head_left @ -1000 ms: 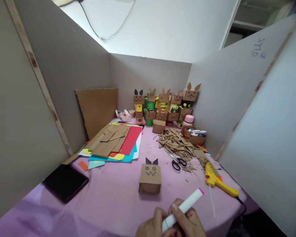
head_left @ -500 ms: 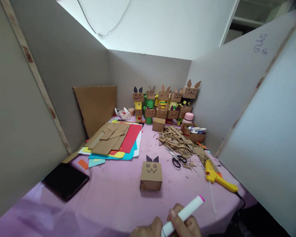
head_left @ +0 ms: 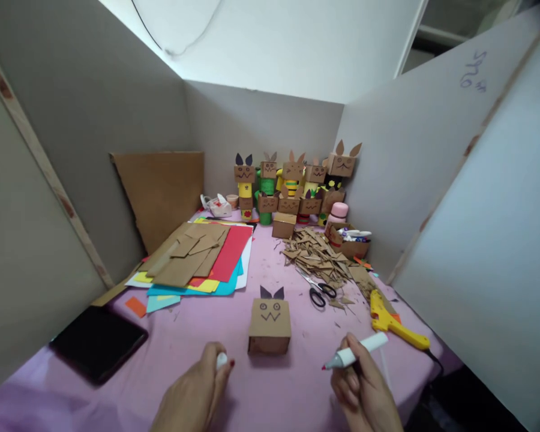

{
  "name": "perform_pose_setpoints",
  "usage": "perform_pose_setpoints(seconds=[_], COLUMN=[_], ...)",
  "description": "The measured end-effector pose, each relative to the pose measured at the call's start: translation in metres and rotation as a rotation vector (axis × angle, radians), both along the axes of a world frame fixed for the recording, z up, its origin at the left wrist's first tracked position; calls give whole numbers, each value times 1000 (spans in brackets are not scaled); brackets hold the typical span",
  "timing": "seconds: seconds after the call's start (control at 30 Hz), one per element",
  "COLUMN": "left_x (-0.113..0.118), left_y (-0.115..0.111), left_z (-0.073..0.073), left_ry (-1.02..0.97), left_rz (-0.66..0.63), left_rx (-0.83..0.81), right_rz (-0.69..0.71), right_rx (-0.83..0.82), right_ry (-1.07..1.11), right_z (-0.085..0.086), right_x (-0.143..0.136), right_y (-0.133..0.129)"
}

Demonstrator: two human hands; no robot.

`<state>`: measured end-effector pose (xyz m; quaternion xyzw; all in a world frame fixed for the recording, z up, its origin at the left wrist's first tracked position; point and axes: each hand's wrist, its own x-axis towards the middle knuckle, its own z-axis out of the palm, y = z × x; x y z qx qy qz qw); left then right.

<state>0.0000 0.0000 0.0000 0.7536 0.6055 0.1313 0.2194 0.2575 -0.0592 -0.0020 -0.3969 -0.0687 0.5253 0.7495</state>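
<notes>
right now the right hand (head_left: 364,390) is pinching a white marker (head_left: 357,351) near its uncapped end, fingers curled shut around the barrel, the reddish tip pointing toward nine o'clock. the left hand (head_left: 195,393) is closing loosely on the marker's cap (head_left: 221,360), a small white piece peeking out between thumb and fingers. both are hovering at six o'clock on the pink worktop (head_left: 198,336), either side of a cardboard box figure (head_left: 270,324) with a drawn face and dark ears.

judging by looks, the marker is seeming light, stiff and smooth, best gripped low on the barrel; the box is looking light and easily crushed, so holding its side walls is seeming safest.

both wrists are running off the lower edge, most of the cap is lying hidden in the palm, and the box's far side is not showing.
</notes>
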Motion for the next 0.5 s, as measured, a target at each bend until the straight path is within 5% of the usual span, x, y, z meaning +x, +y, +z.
perform_pose_setpoints(seconds=[0.23,0.43,0.5], left_x=[-1,-10,-10], left_y=[57,62,57], left_z=[-22,-49,-53], left_ry=[-97,-87,-220], left_rz=[-102,-102,-44], left_rx=[251,285,326], right_rz=[124,156,145], right_rx=[-39,-85,-93], right_ry=[112,82,79], right_z=[-19,-49,-53], right_x=[-8,-4,-4], right_y=[15,18,18])
